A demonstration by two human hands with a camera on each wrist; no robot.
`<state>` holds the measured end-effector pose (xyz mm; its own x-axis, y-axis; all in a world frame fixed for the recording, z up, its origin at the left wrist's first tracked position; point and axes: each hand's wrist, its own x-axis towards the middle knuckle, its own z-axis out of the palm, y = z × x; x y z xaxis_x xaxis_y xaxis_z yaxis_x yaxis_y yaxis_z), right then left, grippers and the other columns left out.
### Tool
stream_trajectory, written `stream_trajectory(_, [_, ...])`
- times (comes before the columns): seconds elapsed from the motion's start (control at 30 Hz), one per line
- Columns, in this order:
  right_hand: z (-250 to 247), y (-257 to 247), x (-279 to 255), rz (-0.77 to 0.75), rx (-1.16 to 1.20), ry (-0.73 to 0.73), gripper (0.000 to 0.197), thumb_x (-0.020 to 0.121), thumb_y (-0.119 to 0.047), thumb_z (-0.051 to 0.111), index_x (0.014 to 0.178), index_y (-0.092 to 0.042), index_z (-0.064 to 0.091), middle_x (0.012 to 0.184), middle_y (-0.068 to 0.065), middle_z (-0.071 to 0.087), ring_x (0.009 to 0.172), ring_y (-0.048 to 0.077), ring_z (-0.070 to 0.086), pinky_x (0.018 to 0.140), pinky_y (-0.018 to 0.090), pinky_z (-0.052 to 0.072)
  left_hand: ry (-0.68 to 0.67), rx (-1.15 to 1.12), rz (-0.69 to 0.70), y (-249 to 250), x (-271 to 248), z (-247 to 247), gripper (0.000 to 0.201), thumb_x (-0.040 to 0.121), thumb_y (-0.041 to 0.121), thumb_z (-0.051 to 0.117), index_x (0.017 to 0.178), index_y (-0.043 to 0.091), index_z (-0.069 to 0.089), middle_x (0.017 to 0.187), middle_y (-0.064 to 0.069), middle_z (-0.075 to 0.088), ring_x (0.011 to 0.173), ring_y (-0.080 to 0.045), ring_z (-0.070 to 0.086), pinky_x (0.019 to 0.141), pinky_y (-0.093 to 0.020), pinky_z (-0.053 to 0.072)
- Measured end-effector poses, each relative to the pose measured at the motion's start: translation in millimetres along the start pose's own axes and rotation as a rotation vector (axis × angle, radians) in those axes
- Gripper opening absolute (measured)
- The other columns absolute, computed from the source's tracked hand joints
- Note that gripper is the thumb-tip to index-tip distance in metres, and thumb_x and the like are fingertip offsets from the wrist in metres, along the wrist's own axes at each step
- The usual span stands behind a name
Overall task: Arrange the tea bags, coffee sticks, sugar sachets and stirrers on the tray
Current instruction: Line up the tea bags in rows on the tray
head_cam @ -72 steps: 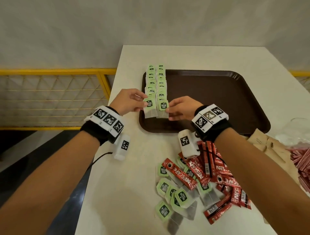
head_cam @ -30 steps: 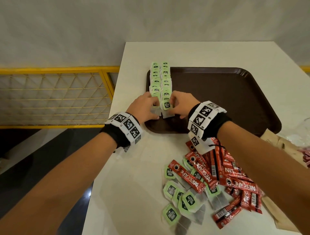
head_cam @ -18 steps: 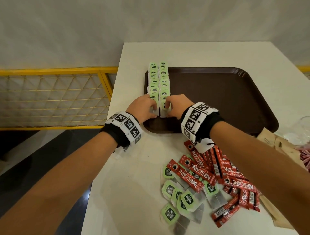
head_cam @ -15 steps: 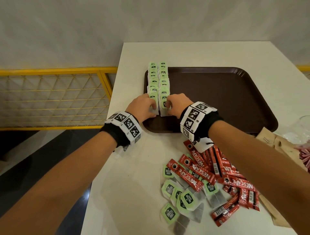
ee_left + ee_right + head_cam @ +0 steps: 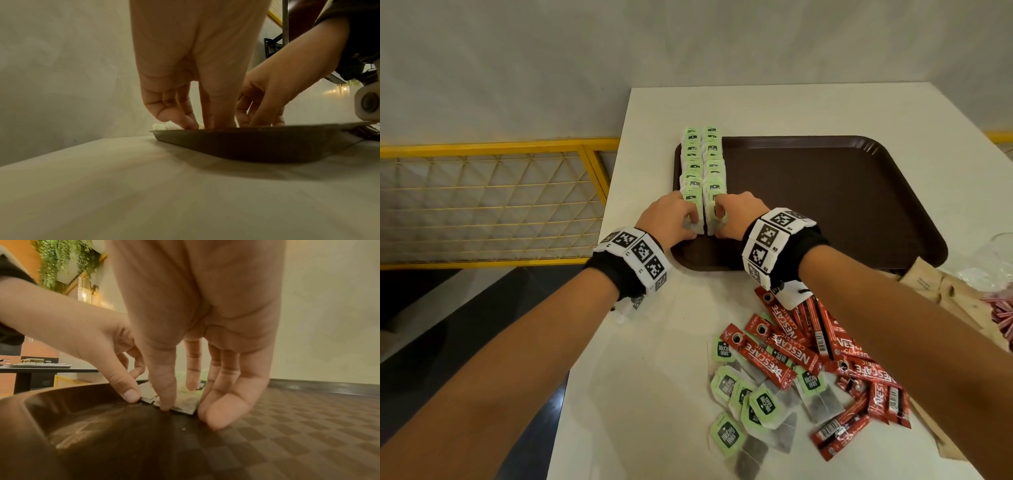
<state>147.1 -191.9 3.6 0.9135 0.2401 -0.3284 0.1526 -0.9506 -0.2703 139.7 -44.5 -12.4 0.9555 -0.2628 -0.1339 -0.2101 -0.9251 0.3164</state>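
Note:
Two rows of green-tagged tea bags [image 5: 702,161] run along the left side of the brown tray [image 5: 825,198]. My left hand [image 5: 688,222] pinches the nearest bag of the left row [image 5: 693,200], thumb at its near edge. My right hand [image 5: 717,219] pinches the nearest bag of the right row [image 5: 710,214] in the same way. In the right wrist view the right hand [image 5: 185,402] frames its tea bag [image 5: 185,400] flat on the tray [image 5: 287,426], and the left hand [image 5: 131,386] is beside it. Loose tea bags [image 5: 750,401] and red coffee sticks [image 5: 825,359] lie on the table near me.
Brown paper sachets [image 5: 941,287] and red-and-white striped stirrers [image 5: 1000,315] lie off the tray's right front corner. A clear container [image 5: 1003,246] shows at the right edge. A yellow railing [image 5: 493,205] stands left of the table. Most of the tray floor is bare.
Both hands carried a tea bag each from above the tray's front edge down to the near ends of the two rows. Over the last half second they have barely moved.

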Motion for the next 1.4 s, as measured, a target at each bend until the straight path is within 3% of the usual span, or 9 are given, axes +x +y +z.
stream_trajectory(0.3, [-1.3,-2.1,-1.7,-0.004,-0.012,-0.011,0.037,0.087,-0.021,0.063,0.119,-0.009,0.048,0.120,0.015,0.052,0.102,0.031,0.057,0.077,0.032,0.045,0.019,0.022,0.005,1.7,2.3,2.6,0.030,0.083,0.023,0.068,0.111,0.015,0.064,0.116,-0.009,0.049,0.106,-0.026,0.050,0.082,-0.028,0.037])
stream_trajectory(0.43, [-5.3,1.5,-4.8,0.008,-0.006,0.000,0.039,0.083,-0.024,0.067,0.117,-0.016,0.049,0.114,0.010,0.053,0.086,0.026,0.054,0.072,0.032,0.045,0.026,0.017,0.021,3.2,-0.1,0.7,0.029,0.087,0.026,0.064,0.113,0.015,0.063,0.118,-0.010,0.050,0.106,-0.026,0.050,0.080,-0.026,0.035])
stream_trajectory(0.53, [-11.7,6.7,-9.4,0.003,0.005,0.034,0.035,0.083,-0.032,0.066,0.112,-0.020,0.052,0.110,0.005,0.057,0.091,0.025,0.058,0.078,0.035,0.049,0.055,-0.009,0.038,8.8,-6.2,-5.8,0.033,0.089,0.028,0.061,0.119,0.017,0.061,0.120,-0.009,0.051,0.106,-0.026,0.053,0.082,-0.029,0.039])
stream_trajectory(0.67, [-22.9,7.0,-28.4,-0.019,0.124,0.092,0.030,0.082,-0.040,0.065,0.106,-0.025,0.055,0.109,0.001,0.061,0.096,0.020,0.060,0.087,0.040,0.051,0.088,-0.121,0.123,22.8,-29.4,-18.6,0.036,0.088,0.030,0.062,0.121,0.015,0.060,0.117,-0.007,0.055,0.094,-0.019,0.054,0.078,-0.022,0.037])
stream_trajectory(0.83, [-27.0,0.6,-86.8,-0.177,0.279,-0.039,0.030,0.085,-0.037,0.063,0.112,-0.026,0.055,0.096,-0.007,0.060,0.089,0.010,0.059,0.081,0.025,0.049,-0.190,-0.172,0.221,35.1,-75.1,-20.2,0.030,0.085,0.031,0.065,0.109,0.013,0.063,0.092,0.004,0.058,0.069,0.002,0.046,0.064,-0.009,0.037])
stream_trajectory(1.03, [2.8,6.8,-140.2,-0.246,0.215,-0.292,0.038,0.084,-0.038,0.065,0.119,-0.034,0.052,0.104,-0.011,0.058,0.094,0.005,0.058,0.083,0.022,0.049,-0.545,-0.141,0.137,32.5,-123.8,1.3,0.053,0.073,0.045,0.074,0.116,0.022,0.055,0.094,0.009,0.055,0.070,0.001,0.049,0.069,-0.017,0.042])
stream_trajectory(1.2, [30.0,9.1,-166.3,-0.281,0.049,-0.399,0.063,0.074,-0.044,0.073,0.129,-0.033,0.043,0.112,-0.009,0.046,0.104,0.008,0.042,0.093,0.029,0.042,-0.635,-0.124,0.120,37.7,-148.9,23.3,0.077,0.064,0.041,0.082,0.124,0.023,0.037,0.102,0.006,0.043,0.080,-0.003,0.044,0.070,-0.022,0.038])
stream_trajectory(1.3, [47.2,2.6,-170.3,-0.302,-0.029,-0.394,0.076,0.069,-0.044,0.077,0.131,-0.029,0.036,0.110,-0.009,0.035,0.103,0.007,0.029,0.096,0.031,0.039,-0.612,-0.116,0.132,41.6,-152.9,32.8,0.078,0.062,0.037,0.084,0.121,0.021,0.035,0.108,0.001,0.042,0.097,-0.015,0.048,0.080,-0.028,0.043])
stream_trajectory(1.4, [57.3,0.0,-166.4,-0.299,-0.050,-0.339,0.077,0.068,-0.039,0.078,0.130,-0.025,0.036,0.114,-0.008,0.033,0.104,0.008,0.025,0.097,0.031,0.036,-0.554,-0.099,0.116,47.1,-150.2,35.3,0.074,0.065,0.034,0.082,0.119,0.018,0.035,0.105,-0.001,0.042,0.093,-0.019,0.049,0.075,-0.028,0.042])
